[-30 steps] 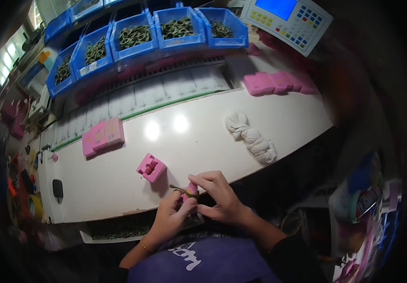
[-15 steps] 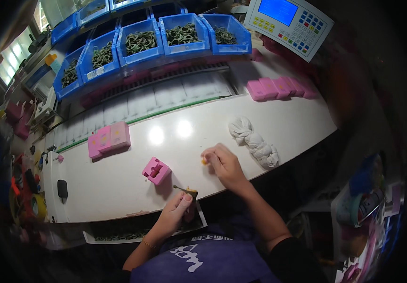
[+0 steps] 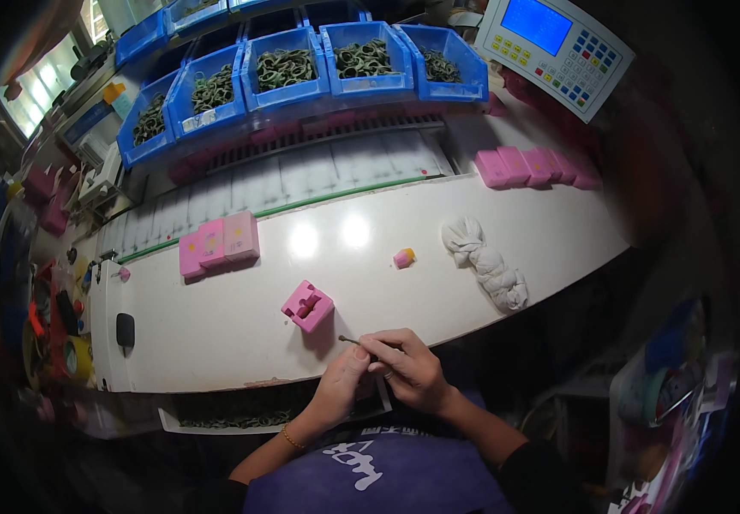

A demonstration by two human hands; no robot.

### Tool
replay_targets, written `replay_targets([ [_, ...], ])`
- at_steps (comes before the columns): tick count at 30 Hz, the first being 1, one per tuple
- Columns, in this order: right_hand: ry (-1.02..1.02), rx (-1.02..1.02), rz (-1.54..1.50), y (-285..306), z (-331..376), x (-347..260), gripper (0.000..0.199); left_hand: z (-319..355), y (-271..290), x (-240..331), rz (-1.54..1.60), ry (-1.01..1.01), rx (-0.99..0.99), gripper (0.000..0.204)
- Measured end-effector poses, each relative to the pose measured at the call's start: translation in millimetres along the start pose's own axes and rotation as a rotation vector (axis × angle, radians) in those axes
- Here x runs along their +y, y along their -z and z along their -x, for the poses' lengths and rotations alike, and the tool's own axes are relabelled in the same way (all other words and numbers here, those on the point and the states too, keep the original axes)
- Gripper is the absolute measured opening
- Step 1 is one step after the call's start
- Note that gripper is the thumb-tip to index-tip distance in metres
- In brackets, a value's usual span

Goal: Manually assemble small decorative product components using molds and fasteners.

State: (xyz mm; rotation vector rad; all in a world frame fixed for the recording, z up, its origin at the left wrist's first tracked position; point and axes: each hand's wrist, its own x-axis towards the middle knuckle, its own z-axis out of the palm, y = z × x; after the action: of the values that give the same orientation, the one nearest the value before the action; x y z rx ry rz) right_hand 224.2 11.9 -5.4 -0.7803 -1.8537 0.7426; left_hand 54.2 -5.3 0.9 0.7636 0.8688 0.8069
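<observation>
My left hand and my right hand meet just past the table's front edge. Closed fingers of the left grip a small dark green piece with a thin stem; most of it is hidden. My right fingers pinch at the same piece from the other side. Beyond them on the table stands a pink block mould with a hollow in its top. A small pink-and-yellow piece lies by itself farther back, toward the right.
A row of pink blocks sits at left, another at back right. Near the right edge lies a twisted white cloth. Blue bins of green ring pieces line the back, beside a control panel. Below is an open drawer.
My right hand has come back to my left and closed at the dark green piece. The pink-and-yellow piece now lies loose on the table. The whole view has shifted slightly.
</observation>
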Motion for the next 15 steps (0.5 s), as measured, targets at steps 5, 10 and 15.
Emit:
replay_targets([
  [5,-0.077,0.025,-0.077,0.4,-3.8,-4.3,0.051,1.3,2.4,-4.1,-0.108,-0.071,0.014,0.035],
  [10,-0.169,0.006,-0.171,-1.1,-3.1,-6.4,0.049,6.0,6.1,2.0,0.184,0.042,-0.064,0.032],
  [15,-0.354,0.131,-0.117,6.6,-10.6,-1.1,0.041,19.8,2.0,2.9,0.28,0.254,-0.175,0.03],
])
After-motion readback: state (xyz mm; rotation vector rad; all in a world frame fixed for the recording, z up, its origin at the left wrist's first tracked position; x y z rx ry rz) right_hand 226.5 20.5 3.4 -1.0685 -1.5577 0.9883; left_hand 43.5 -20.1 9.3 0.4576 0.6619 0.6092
